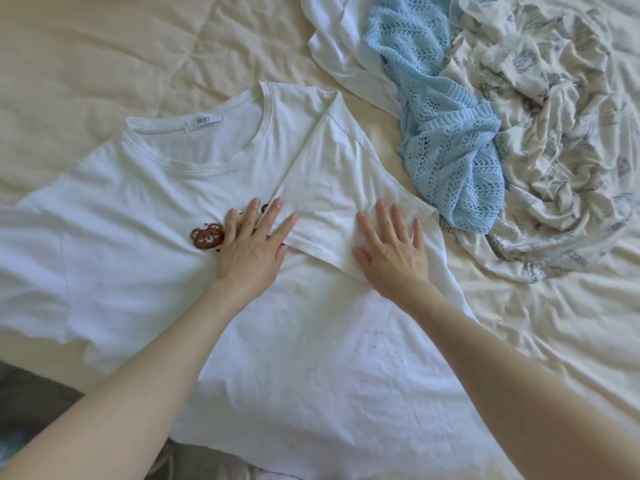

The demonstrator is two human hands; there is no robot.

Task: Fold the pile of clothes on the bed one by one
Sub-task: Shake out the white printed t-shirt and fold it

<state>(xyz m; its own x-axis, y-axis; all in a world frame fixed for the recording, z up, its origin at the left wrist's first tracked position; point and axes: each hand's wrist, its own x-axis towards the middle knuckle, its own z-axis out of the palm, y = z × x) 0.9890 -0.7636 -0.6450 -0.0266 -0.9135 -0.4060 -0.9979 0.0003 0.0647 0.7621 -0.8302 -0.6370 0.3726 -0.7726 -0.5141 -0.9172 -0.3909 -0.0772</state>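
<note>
Grip: both hands spread flat, fingers straight, nothing pinched; left hand (251, 247) presses the tee (138, 209) chest beside a bear patch (207, 236), right hand (394, 252) presses the sleeve (332, 188) folded inward. Tee lies face up on the bed (104, 57). Unfolded pile upper right: blue knit (446, 147) between a white garment (332, 39) and printed cloth (561, 133).

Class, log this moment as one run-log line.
white T-shirt: right sleeve folded in | left hand: flat on chest | right hand: flat on sleeve | pile: unfolded
</note>
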